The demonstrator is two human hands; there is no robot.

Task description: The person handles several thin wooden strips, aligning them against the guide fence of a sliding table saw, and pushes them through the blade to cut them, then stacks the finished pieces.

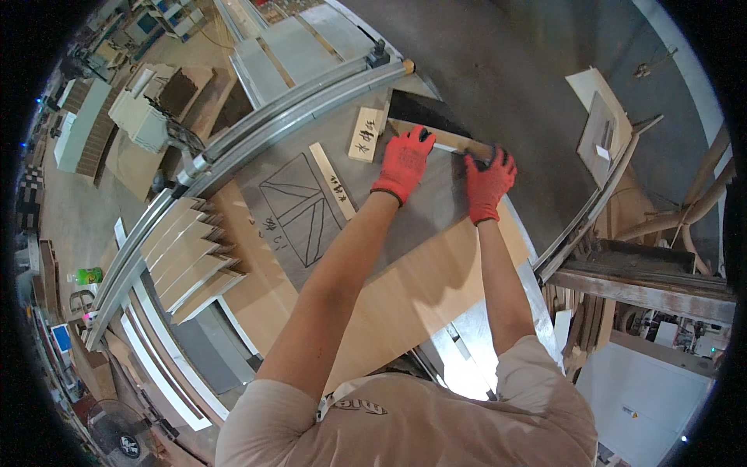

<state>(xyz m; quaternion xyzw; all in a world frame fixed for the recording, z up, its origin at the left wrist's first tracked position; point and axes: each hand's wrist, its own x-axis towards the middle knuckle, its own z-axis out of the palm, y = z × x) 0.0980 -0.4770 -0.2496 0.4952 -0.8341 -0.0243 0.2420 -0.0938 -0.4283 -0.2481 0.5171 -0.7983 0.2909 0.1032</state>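
Note:
Both my hands wear red gloves with dark fingertips. My left hand (406, 162) is closed on a narrow wooden strip (451, 140) with a pale edge, its fingers bent over the top. At the strip's right end, my right hand (490, 184) grips it with curled fingers. Behind the strip lies a black panel (426, 109). Below is a grey-brown board (412, 229) bearing a hand-drawn rectangle with diagonal lines. Left of my left hand are a short pale wood block (364, 135) and a slim pale wood strip (333, 182), both with handwritten marks.
The grey-brown board rests on a larger light wood sheet (412, 307). A curved-looking metal rail (303, 109) runs along the left and far side. Stacked pale boards (187, 261) stand left. A floor fan (120, 436) is lower left; a white cabinet (642, 389) stands right.

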